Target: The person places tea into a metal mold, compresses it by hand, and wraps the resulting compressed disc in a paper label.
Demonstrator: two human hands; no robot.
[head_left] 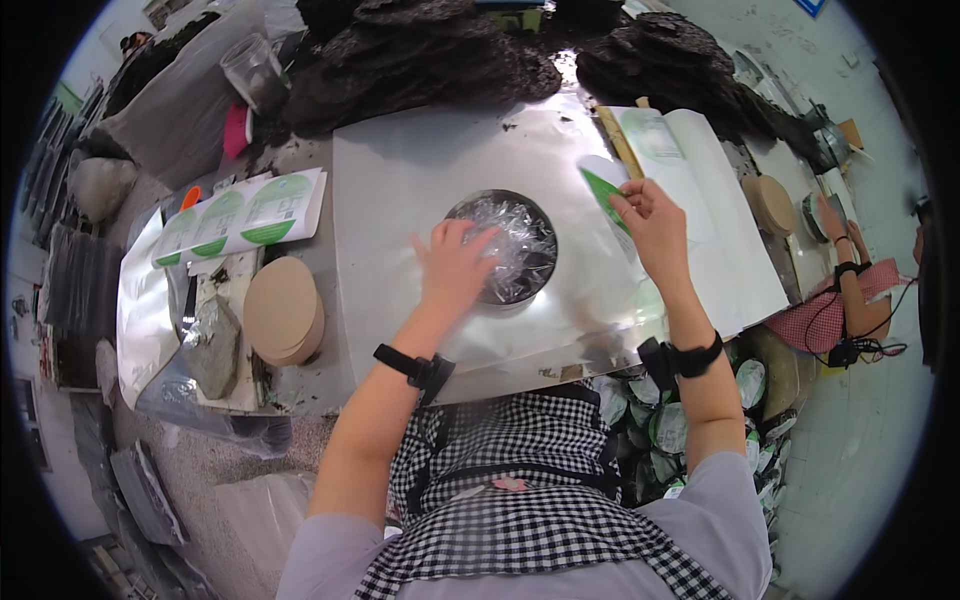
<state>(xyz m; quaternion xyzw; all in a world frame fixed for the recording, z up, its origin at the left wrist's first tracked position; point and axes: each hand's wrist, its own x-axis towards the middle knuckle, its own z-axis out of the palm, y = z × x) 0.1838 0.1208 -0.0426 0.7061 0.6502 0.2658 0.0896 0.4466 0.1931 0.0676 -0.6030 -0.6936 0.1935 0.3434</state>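
On a shiny metal sheet (pixel 395 200) lies a round dark disc-shaped item (pixel 551 255) with crinkled clear plastic film (pixel 522 235) over its top. My left hand (pixel 455 265) rests on the film's left side, fingers spread. To the right, my right hand (pixel 655 222) pinches a green-and-white label (pixel 603 192) between thumb and fingers, raised above the sheet. The label is tilted, so its far face is hidden. White label backing paper (pixel 725 220) lies just beyond my right hand.
At left are a label sheet (pixel 245 215), round brown boards (pixel 283 310) and a grey stone (pixel 211 350). Dark flaky slabs (pixel 410 65) line the back, near a clear jar (pixel 254 72). Wrapped rounds (pixel 669 428) sit below the table's front edge. A co-worker's hand (pixel 830 218) is at far right.
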